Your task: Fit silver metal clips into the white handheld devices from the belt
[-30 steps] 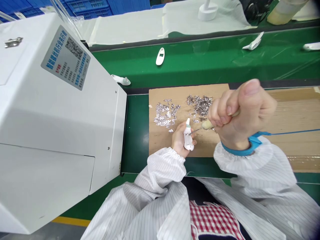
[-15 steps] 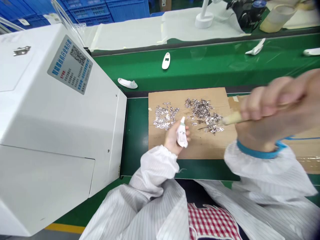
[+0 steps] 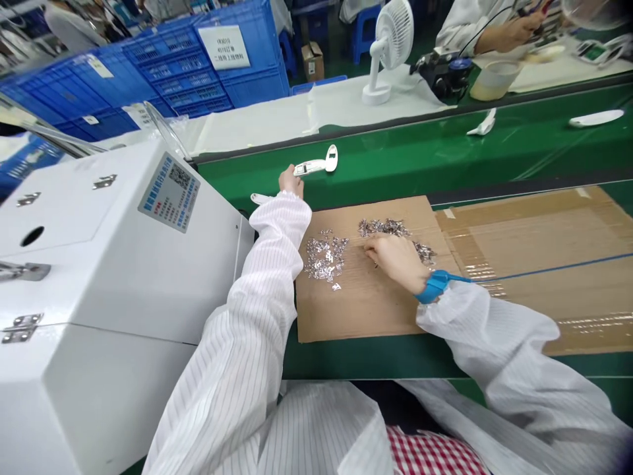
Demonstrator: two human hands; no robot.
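With left hand [image 3: 291,183] we're pinching the white housing [image 3: 310,167], best held level; right hand [image 3: 397,260], at four o'clock, bent-fingered by metal pieces [image 3: 390,227], hold unclear.

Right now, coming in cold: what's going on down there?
Someone's left hand is out over the belt, at one end of a white part; whether its grip is closed is unclear. The right hand is down at the right pile of metal bits on the cardboard. More white parts lie along the belt.
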